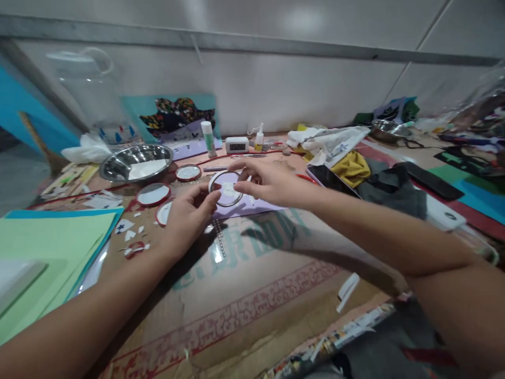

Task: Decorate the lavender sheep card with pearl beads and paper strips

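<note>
Both my hands meet over a small round mirror disc (228, 192) that lies on a lilac paper sheet (252, 206). My left hand (185, 220) pinches the disc's left rim with thumb and fingers. My right hand (272, 181) reaches from the right, fingers curled on the disc's top right rim. A short strip of beads (219, 238) lies just below the disc. Other round discs with red rims (153, 194) sit to the left of my left hand.
A steel bowl (136, 161) stands at the back left; green and blue paper sheets (51, 247) lie at the left. A glue stick (208, 138), small clock (237, 144) and glue bottle (259, 138) stand by the wall. Cloths, a phone (331, 178) and a remote (430, 181) crowd the right.
</note>
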